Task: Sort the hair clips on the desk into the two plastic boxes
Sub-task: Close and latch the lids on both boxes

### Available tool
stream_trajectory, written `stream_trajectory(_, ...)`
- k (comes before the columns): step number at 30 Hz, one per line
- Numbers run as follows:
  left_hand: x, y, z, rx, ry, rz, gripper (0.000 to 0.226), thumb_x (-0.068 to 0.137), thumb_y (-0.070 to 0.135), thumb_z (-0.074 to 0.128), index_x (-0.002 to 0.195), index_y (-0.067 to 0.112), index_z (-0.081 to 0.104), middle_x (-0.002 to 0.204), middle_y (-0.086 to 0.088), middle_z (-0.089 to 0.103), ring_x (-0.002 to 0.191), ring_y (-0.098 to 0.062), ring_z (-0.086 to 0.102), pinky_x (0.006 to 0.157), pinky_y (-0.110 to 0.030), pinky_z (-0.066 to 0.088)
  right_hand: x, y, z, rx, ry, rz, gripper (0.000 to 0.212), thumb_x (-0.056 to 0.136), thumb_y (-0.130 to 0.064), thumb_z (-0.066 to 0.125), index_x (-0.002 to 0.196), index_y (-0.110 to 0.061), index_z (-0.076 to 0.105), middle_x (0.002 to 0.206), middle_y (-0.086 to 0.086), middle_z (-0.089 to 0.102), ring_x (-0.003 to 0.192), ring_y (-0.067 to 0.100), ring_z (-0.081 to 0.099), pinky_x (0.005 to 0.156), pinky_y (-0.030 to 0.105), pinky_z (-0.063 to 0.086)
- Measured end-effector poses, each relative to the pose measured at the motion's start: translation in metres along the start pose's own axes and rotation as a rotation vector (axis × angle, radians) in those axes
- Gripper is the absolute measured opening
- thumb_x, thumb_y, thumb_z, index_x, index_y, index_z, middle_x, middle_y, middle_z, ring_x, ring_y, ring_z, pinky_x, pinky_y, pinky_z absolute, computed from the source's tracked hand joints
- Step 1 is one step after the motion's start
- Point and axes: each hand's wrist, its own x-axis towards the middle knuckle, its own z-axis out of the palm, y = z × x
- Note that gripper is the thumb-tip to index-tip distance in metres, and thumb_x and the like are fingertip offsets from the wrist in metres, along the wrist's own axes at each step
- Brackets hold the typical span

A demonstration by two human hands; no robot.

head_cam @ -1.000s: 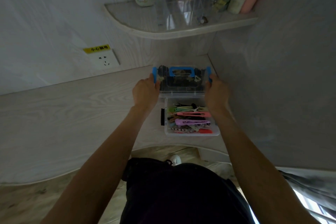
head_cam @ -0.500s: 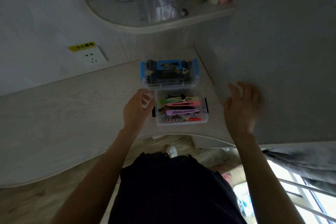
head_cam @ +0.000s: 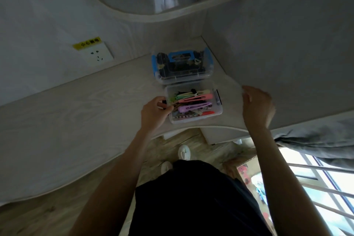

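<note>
Two clear plastic boxes stand one behind the other at the desk's [head_cam: 76,120] right end. The far box [head_cam: 207,74] has a closed lid with a blue handle and blue side latches, and dark clips show through it. The near box [head_cam: 219,114] has no lid on it and is full of coloured hair clips [head_cam: 193,99], pink, purple, green and red. My left hand [head_cam: 153,114] grips the near box's left side at its black latch, fingers curled over the rim. My right hand [head_cam: 256,107] hovers to the right of that box, loosely curled and holding nothing.
A side panel [head_cam: 287,53] rises close on the right of the boxes. A curved shelf [head_cam: 153,13] with a clear organiser and bottles hangs above them. A wall socket [head_cam: 97,55] sits at the back left. The desk's wavy front edge runs just below the near box.
Both hands let go of the far box with the blue handle. My left hand came back to the near box's left side and took hold of it. My right hand pulled away to the right.
</note>
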Motion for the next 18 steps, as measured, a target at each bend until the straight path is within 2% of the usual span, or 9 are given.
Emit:
stream_trajectory(2,-0.006,-0.012,-0.008,-0.049,-0.006,-0.039,0.038,0.079,0.033,0.071,0.114,0.022,0.060,0.084,0.011,0.063,0.073,-0.001,0.060,0.065,-0.018,0.050,-0.018,-0.008,-0.012,0.134,0.067,-0.028,0.024,0.085,-0.014,0.062,0.107,-0.019,0.068,0.104,0.010,0.071,0.093,0.033,0.064,0.074,0.034,0.048)
stream_trajectory(4,-0.011,-0.024,-0.017,-0.120,-0.010,-0.059,0.038,0.081,0.030,0.070,0.116,0.020,0.060,0.090,0.004,0.066,0.079,-0.013,0.065,0.072,-0.030,0.056,-0.036,-0.018,-0.023,0.261,0.100,-0.164,0.023,0.082,-0.012,0.067,0.104,-0.020,0.070,0.101,0.004,0.073,0.092,0.025,0.063,0.073,0.029,0.046)
stream_trajectory(7,-0.015,-0.035,-0.027,-0.240,-0.032,-0.117,0.030,0.090,0.026,0.059,0.117,0.014,0.060,0.094,-0.004,0.066,0.074,-0.012,0.065,0.063,-0.024,0.054,-0.064,-0.036,-0.020,0.346,0.101,-0.525,0.017,0.082,-0.009,0.067,0.096,-0.016,0.072,0.093,0.000,0.073,0.088,0.015,0.057,0.077,0.021,0.044)
stream_trajectory(9,-0.015,-0.034,-0.033,-0.368,-0.053,-0.197,0.027,0.096,0.031,0.047,0.111,0.013,0.062,0.096,-0.007,0.067,0.074,-0.012,0.064,0.063,-0.023,0.052,-0.077,-0.048,-0.002,0.371,0.019,-0.714,0.016,0.082,-0.004,0.068,0.093,-0.014,0.073,0.091,0.000,0.073,0.085,0.018,0.059,0.075,0.024,0.048)
stream_trajectory(11,-0.015,-0.031,-0.037,-0.470,-0.073,-0.253,0.031,0.095,0.041,0.044,0.104,0.018,0.064,0.093,-0.003,0.068,0.078,-0.015,0.065,0.066,-0.027,0.053,-0.083,-0.055,0.021,0.377,-0.091,-0.841,0.018,0.077,0.002,0.071,0.089,-0.011,0.075,0.090,0.002,0.074,0.081,0.023,0.062,0.071,0.031,0.053)
stream_trajectory(14,-0.018,-0.029,-0.036,-0.496,-0.079,-0.226,0.022,0.087,0.041,0.060,0.100,0.024,0.063,0.097,-0.001,0.069,0.083,-0.013,0.067,0.064,-0.024,0.054,-0.082,-0.056,0.050,0.349,-0.203,-0.911,0.017,0.076,0.003,0.071,0.087,-0.009,0.075,0.088,0.004,0.074,0.075,0.026,0.063,0.067,0.035,0.054)
stream_trajectory(18,-0.023,-0.029,-0.029,-0.380,-0.026,-0.124,0.038,0.069,0.027,0.080,0.101,0.031,0.060,0.092,0.010,0.064,0.092,-0.016,0.065,0.082,-0.035,0.056,-0.077,-0.053,0.064,0.345,-0.312,-0.875,0.015,0.076,-0.002,0.071,0.088,-0.010,0.074,0.089,0.004,0.073,0.079,0.028,0.062,0.068,0.036,0.055)
